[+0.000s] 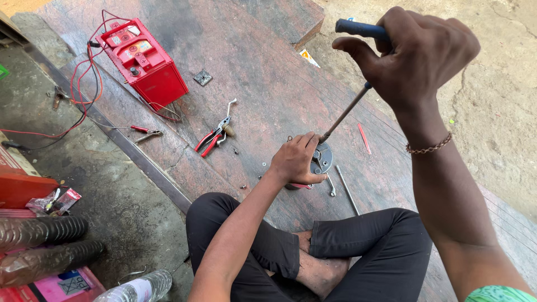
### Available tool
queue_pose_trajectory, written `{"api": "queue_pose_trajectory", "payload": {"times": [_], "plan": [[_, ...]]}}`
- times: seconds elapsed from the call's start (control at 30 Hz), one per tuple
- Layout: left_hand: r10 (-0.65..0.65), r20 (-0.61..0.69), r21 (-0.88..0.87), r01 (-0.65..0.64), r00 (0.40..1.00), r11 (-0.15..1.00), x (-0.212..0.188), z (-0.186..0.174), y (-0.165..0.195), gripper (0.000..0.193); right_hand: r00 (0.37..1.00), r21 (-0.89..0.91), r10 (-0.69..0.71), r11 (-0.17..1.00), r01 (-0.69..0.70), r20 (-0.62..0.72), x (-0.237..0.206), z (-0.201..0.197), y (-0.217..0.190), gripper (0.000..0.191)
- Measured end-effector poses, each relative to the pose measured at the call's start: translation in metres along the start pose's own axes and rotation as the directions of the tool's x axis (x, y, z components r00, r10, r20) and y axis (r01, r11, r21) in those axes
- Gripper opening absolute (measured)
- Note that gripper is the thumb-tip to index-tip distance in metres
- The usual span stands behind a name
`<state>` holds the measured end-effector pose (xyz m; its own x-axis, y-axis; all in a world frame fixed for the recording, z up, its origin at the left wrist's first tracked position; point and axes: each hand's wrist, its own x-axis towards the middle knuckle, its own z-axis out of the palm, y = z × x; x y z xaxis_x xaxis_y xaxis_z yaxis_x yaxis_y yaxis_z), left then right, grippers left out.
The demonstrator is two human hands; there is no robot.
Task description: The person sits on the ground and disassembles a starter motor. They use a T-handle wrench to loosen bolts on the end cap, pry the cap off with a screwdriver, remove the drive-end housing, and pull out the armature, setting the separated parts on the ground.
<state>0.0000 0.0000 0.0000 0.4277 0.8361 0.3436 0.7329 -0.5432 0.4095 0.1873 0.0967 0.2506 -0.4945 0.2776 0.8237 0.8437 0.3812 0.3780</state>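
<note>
Mid-job, judging by loose screws [253, 174] scattered on the stone slab [268, 84]: left hand [295, 159] clamped over round metal part [323, 159] near slab's front edge, right hand [417, 53] fisted around screwdriver [348, 109], tip seated in part.

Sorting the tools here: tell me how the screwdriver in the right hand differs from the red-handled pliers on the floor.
The screwdriver is held tilted in the right hand, tip on the round metal part; the pliers lie flat, untouched. The screwdriver handle is blue, the pliers' handles red. The screwdriver has one straight shaft; the pliers have two splayed handles. Both are hand tools.
</note>
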Motion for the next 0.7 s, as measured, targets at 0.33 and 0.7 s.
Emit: {"api": "queue_pose_trajectory", "payload": {"times": [0.33,0.7], "plan": [[0.005,-0.007,-0.020,-0.005,1.000,1.000,0.002,-0.013,0.007,0.112,0.984,0.559,0.070,0.815,-0.150,0.163,0.008,0.002,0.010,0.068],[0.010,-0.045,-0.019,-0.011,0.999,1.000,0.004,-0.017,0.008,0.107,0.991,0.867,0.095,0.481,-0.129,0.095,-0.019,0.023,0.035,0.064]]}}
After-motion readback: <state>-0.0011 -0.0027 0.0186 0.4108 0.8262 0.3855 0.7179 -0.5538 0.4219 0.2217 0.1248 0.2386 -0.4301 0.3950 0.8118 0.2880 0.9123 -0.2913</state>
